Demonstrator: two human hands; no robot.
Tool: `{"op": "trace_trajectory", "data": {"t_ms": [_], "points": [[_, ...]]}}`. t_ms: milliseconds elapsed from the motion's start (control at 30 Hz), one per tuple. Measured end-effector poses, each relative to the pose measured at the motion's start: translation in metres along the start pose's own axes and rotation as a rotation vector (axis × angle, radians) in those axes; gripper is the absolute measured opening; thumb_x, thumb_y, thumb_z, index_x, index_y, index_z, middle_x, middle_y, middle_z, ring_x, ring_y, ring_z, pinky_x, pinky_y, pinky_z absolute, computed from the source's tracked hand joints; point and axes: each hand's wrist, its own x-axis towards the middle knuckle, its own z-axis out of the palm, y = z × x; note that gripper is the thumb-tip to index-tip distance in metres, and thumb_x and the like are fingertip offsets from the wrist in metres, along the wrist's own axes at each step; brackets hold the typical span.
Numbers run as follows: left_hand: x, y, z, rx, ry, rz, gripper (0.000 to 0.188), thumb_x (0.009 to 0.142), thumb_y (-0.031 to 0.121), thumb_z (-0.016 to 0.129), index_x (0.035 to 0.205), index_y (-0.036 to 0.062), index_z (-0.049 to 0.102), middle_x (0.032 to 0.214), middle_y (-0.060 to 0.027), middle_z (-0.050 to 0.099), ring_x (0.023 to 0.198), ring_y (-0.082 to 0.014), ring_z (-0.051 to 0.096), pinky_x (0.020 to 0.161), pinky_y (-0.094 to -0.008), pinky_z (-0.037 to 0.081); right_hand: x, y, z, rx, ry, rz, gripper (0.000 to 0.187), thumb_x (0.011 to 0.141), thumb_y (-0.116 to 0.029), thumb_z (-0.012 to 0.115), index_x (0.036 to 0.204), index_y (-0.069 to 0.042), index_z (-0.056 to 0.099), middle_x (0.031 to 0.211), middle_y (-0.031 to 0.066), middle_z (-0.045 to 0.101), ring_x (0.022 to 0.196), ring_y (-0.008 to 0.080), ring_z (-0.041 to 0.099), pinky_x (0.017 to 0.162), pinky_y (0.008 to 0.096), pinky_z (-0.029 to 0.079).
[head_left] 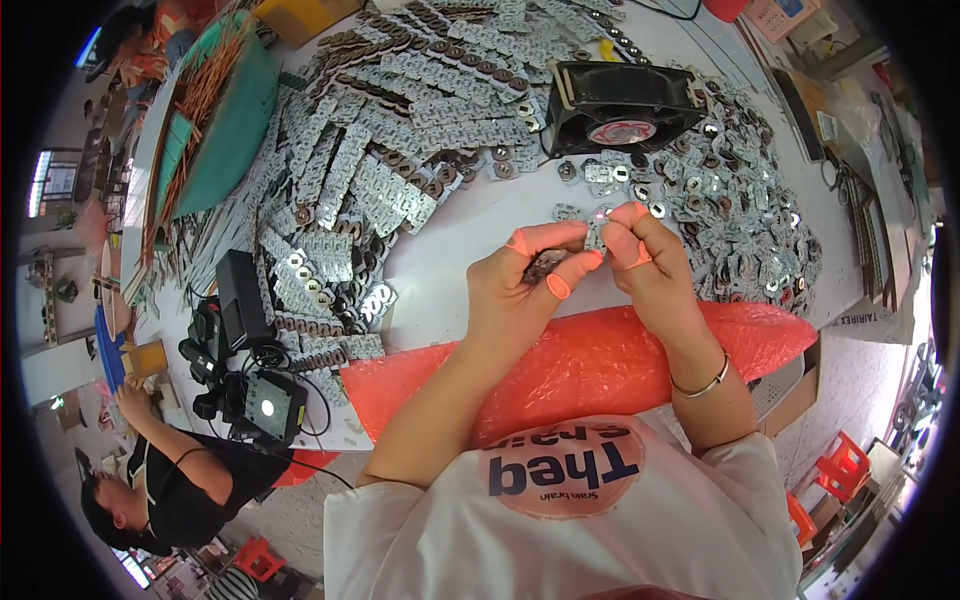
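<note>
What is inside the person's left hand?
In the left hand, a dark, partly shiny piece shows between thumb and index finger. The hand covers the rest, so its full shape is hidden.

Two hands [505, 288], one fan [620, 132], one green basin [240, 115], one bracelet [713, 383] — and small metal pieces [405, 200] too many to count.

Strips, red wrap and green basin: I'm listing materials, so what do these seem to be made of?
Strips: probably metal, silvery and fairly shiny, since they catch bright glints.
Red wrap: likely thin plastic film, glossy, judging by its fine wrinkles and highlights.
Green basin: perhaps plastic, smooth and evenly coloured; coated metal can't be ruled out.
</note>
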Motion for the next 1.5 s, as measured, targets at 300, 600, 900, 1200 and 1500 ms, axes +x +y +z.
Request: {"op": "trace_trajectory", "data": {"t_ms": [300, 600, 900, 1200, 1500], "points": [[0.002, 0.006, -0.007, -0.06, -0.031, 0.018, 0.026, 0.08, 0.005, 0.069, 0.104, 0.0031, 0.058, 0.094, -0.0061, 0.064, 0.079, -0.0098, 0.059, 0.069, -0.0244, 0.05, 0.005, -0.002, 0.0, 0.082, 0.015, 0.079, 0.009, 0.091, -0.009, 0.054, 0.088, -0.001, 0.056, 0.076, -0.0049, 0.047, 0.067, 0.0037, 0.039, 0.058, 0.0191, 0.033], [0.007, -0.012, 0.007, 0.11, -0.073, 0.147, 0.02, 0.083, 0.013, 0.065, 0.1, 0.005, 0.058, 0.087, -0.0098, 0.06, 0.072, -0.0198, 0.06, 0.065, -0.0295, 0.049, 0.003, 0.003, -0.042, -0.468, 0.154, -0.033, 0.012, 0.09, -0.013, 0.056, 0.087, -0.002, 0.058, 0.072, -0.0041, 0.05, 0.065, 0.006, 0.039, 0.057, 0.0197, 0.033], [0.005, -0.012, 0.0, 0.139, -0.08, 0.344, 0.027, 0.09, 0.01, 0.053, 0.116, 0.0016, 0.053, 0.089, -0.0143, 0.053, 0.078, -0.0303, 0.055, 0.074, -0.0359, 0.046, 0.009, 0.01, -0.04, -0.922, 0.161, -0.261, 0.017, 0.088, -0.013, 0.059, 0.093, 0.003, 0.061, 0.078, 0.0033, 0.057, 0.066, 0.0115, 0.048, 0.061, 0.0241, 0.041], [0.008, -0.01, 0.005, 0.013, -0.15, 0.103, 0.035, 0.094, 0.015, 0.045, 0.126, 0.0037, 0.036, 0.084, -0.0172, 0.059, 0.078, -0.0344, 0.059, 0.074, -0.0389, 0.047, 0.0, 0.0, -0.025, -0.133, 0.138, 0.05, 0.012, 0.087, -0.014, 0.062, 0.089, -0.002, 0.064, 0.062, -0.0025, 0.051, 0.051, 0.0015, 0.036, 0.045, 0.0175, 0.024], [0.003, -0.004, 0.009, -0.05, -0.037, 0.114, 0.033, 0.092, 0.013, 0.046, 0.121, 0.0024, 0.034, 0.077, -0.0144, 0.06, 0.073, -0.0305, 0.061, 0.069, -0.0389, 0.047, 0.004, 0.008, -0.025, -0.229, 0.231, -0.105, 0.021, 0.09, -0.02, 0.059, 0.088, 0.0, 0.06, 0.059, -0.0036, 0.046, 0.05, 0.0027, 0.035, 0.045, 0.0199, 0.023]]}}
